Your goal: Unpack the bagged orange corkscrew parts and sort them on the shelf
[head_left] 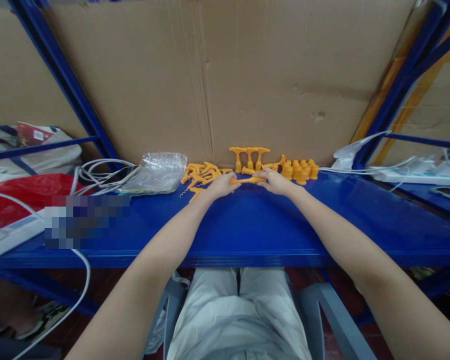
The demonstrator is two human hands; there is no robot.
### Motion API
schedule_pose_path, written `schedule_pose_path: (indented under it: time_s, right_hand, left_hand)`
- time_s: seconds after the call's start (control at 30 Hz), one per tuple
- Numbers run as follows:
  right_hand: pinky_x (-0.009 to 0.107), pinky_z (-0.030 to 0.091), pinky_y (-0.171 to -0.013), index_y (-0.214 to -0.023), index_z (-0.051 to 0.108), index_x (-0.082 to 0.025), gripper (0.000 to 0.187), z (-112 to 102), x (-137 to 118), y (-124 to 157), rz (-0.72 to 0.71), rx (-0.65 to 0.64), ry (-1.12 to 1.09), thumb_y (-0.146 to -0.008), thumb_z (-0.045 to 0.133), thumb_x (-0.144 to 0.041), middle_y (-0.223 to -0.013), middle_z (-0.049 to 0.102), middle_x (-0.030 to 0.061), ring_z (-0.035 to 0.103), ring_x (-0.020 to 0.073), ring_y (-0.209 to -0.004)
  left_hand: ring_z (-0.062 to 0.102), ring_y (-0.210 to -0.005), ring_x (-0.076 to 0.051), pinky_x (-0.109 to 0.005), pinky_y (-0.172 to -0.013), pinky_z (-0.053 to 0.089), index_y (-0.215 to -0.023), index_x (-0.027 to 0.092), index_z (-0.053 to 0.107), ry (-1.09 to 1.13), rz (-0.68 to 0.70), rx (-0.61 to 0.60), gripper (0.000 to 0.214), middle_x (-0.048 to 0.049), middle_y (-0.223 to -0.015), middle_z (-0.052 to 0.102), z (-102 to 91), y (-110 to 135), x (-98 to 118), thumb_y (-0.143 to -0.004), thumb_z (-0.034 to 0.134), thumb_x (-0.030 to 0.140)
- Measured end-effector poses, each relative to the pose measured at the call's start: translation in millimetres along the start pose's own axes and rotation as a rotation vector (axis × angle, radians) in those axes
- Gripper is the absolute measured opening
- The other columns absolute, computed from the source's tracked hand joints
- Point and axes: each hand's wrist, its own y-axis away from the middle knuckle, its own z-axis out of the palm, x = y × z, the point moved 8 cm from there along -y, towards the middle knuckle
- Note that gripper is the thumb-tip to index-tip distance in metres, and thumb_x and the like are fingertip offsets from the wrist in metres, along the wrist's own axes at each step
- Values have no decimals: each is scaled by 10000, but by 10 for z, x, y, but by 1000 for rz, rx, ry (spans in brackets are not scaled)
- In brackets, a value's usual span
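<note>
My left hand (223, 186) is closed on one end of an orange plastic corkscrew (244, 180). At its other end, my right hand (277, 182) grips the wider orange part, so the piece lies level between both hands just above the table. Left of my left hand is a loose pile of orange T-handled corkscrews (200, 172), some with thin metal spirals showing. Behind my hands, several assembled corkscrews (249, 159) stand upright on their flared bases, and a few more pieces lie partly hidden. Several orange cup-shaped bases (302, 171) stand grouped to the right of my right hand.
Everything rests on a blue metal table (255, 230) against a cardboard wall (266, 75). Clear plastic bags (155, 175), white cables (101, 170) and a red bag (30, 192) lie to the left. A power strip (412, 174) is at far right.
</note>
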Motion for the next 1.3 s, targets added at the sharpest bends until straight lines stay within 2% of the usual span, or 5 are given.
schedule_pose_path:
  time_s: [0.2, 0.5, 0.83, 1.2, 1.3]
  right_hand:
    - [409, 492, -991, -1326, 676, -210, 419, -11, -22, -5, -16, 30, -7, -917, 584, -198, -1104, 663, 106, 626, 244, -1040]
    - [406, 502, -967, -1322, 676, -194, 436, -9, -6, -14, -8, 32, -33, -894, 596, -171, -1107, 687, 113, 640, 236, -1024]
    - [429, 567, -943, -1349, 584, -162, 527, -53, 98, 4, 168, 42, -279, -830, 676, -155, -1263, 676, 147, 701, 223, -1014]
    - [360, 612, -847, -926, 686, -151, 133, -6, 222, 32, 347, 3, -692, -835, 759, -214, -878, 751, 66, 746, 189, -812]
    - [323, 612, -793, -767, 670, -148, 258, -13, 179, 53, 369, -39, -720, -880, 747, -366, -735, 733, 58, 734, 174, -705]
  left_hand:
    - [668, -663, -162, -274, -691, 518, -1030, 193, 610, 82, -85, -81, 191, -28, -839, 737, 40, 26, -41, -953, 555, 359]
    - [707, -970, -252, -319, -841, 503, -1054, 170, 643, -114, 19, -25, 235, -94, -992, 752, -29, 24, 75, -955, 524, 348]
    - [695, -992, -254, -317, -848, 495, -1081, 192, 623, -99, -13, 0, 254, -86, -1001, 754, -31, 5, -43, -940, 543, 387]
    - [677, -1003, -244, -309, -864, 488, -1056, 200, 627, -84, 6, 70, 274, -73, -977, 737, -71, -4, -67, -947, 548, 439]
    - [672, -1028, -246, -304, -865, 483, -1043, 197, 625, -84, 27, 102, 280, -84, -1031, 730, -83, -8, -61, -936, 561, 448]
